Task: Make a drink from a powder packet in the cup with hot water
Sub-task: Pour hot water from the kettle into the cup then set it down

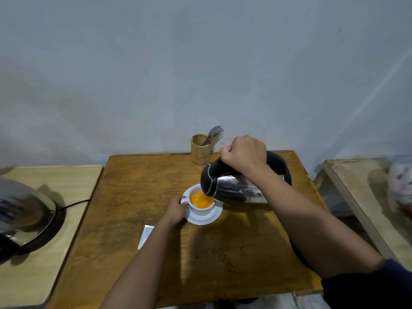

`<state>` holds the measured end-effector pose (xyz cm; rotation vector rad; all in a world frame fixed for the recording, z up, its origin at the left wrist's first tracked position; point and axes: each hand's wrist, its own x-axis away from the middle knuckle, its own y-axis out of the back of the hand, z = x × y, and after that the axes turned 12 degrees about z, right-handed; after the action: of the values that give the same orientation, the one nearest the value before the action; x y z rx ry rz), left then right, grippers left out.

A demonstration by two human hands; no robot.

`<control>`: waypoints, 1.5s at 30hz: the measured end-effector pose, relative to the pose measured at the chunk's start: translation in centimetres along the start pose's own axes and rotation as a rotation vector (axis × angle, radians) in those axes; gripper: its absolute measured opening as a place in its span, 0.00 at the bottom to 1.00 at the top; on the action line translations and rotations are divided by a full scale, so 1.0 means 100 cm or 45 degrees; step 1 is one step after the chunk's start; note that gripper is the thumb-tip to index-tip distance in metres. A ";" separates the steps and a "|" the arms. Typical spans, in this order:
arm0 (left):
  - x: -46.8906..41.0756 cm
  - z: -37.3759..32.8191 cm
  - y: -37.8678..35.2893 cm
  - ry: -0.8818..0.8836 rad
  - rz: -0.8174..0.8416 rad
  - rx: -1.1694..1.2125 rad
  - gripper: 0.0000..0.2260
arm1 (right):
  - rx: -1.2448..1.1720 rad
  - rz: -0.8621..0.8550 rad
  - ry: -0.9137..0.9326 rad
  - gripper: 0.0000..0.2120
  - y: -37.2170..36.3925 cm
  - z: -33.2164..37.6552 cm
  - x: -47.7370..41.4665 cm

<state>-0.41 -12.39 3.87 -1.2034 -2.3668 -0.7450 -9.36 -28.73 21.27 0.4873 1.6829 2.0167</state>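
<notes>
Cup [201,205] stood on its saucer [206,219] mid-table [133,197], orange liquid inside, roughly half full though glare made the level hard to judge. Left hand [176,209] was closed on the cup handle, steadying it. Right hand [245,155] was fisted round the kettle [236,186] handle, spout tipped at the rim, thin stream falling. Advice: keep the tilt shallow, spout low, stop short of the brim. Opened packet [146,236] lay near the left forearm; spoons in the wooden holder [200,152] behind.
</notes>
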 end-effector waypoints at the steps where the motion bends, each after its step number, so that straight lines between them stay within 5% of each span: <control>1: 0.000 0.000 0.000 -0.001 0.002 -0.001 0.13 | -0.002 -0.003 -0.004 0.20 0.001 0.000 0.000; 45: 0.002 -0.004 0.006 0.007 0.047 -0.081 0.15 | 0.004 0.003 -0.030 0.20 0.002 0.005 -0.004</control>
<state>-0.02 -12.20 4.48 -1.2664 -2.3260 -0.8161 -8.77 -28.56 21.59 0.5128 1.6726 2.0025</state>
